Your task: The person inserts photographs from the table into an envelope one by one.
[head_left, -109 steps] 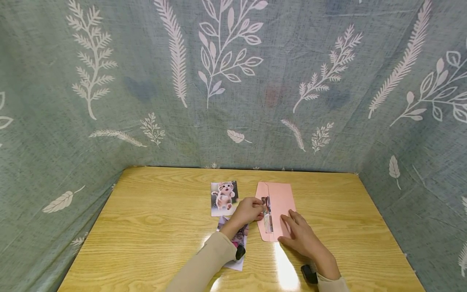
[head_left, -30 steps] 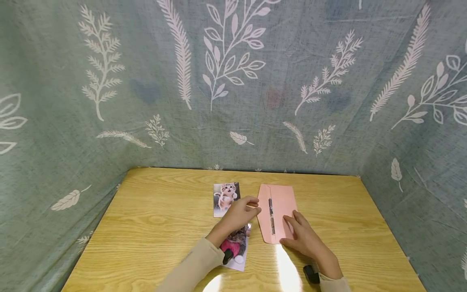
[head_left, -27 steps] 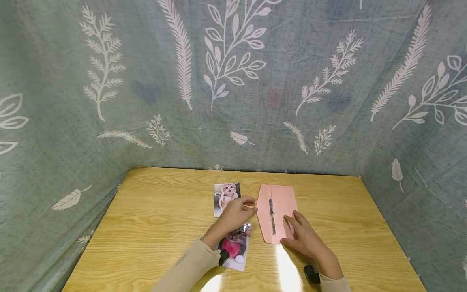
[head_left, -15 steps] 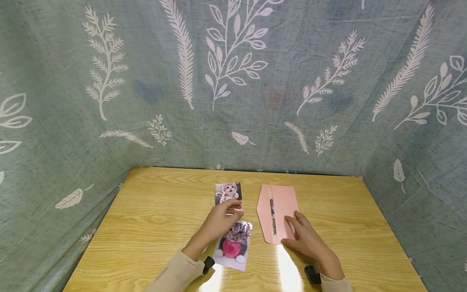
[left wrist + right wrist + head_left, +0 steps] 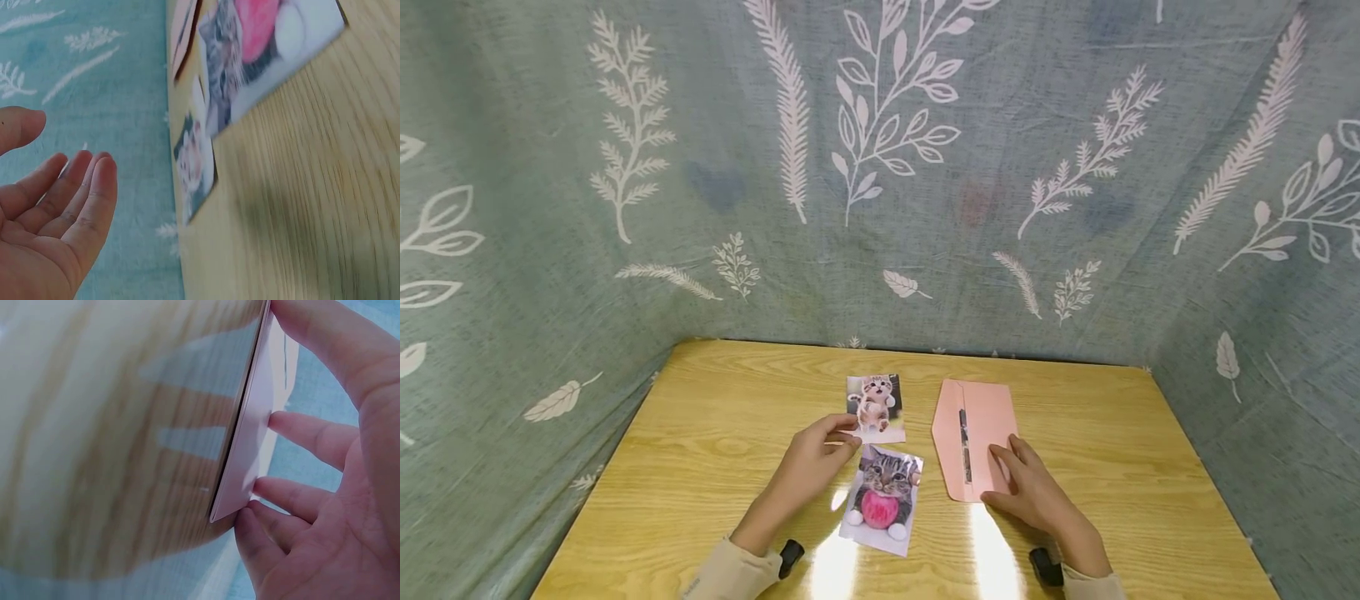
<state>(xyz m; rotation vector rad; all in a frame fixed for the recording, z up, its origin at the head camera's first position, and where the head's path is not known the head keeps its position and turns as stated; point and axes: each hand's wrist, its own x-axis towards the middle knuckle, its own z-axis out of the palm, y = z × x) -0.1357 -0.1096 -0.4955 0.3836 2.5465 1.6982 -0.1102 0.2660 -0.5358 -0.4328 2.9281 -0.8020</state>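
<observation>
A pink envelope [image 5: 992, 417] lies on the table with its flap side to the left; a narrow strip of a picture shows at its opening. My right hand [image 5: 1033, 496] rests its fingertips on the envelope's lower right part, and the right wrist view shows the spread fingers touching its surface. To the left, my left hand [image 5: 812, 458] hovers with relaxed fingers, holding nothing, its fingertips by the lower left edge of a kitten photo [image 5: 880, 404]. Below that photo lies a second one, a cat with a pink ball [image 5: 887, 500]. In the left wrist view the palm [image 5: 37, 262] is bare.
The wooden table [image 5: 730, 400] runs back to a green-blue cloth [image 5: 820, 275] printed with white leaves, which also hangs at both sides. Bright light reflections lie on the table near its front. Each wrist wears a small black device.
My left hand has drawn back from the envelope to the left, uncovering both cat photos. The picture has gone deeper into the envelope than it was at first. My right hand stays on it.
</observation>
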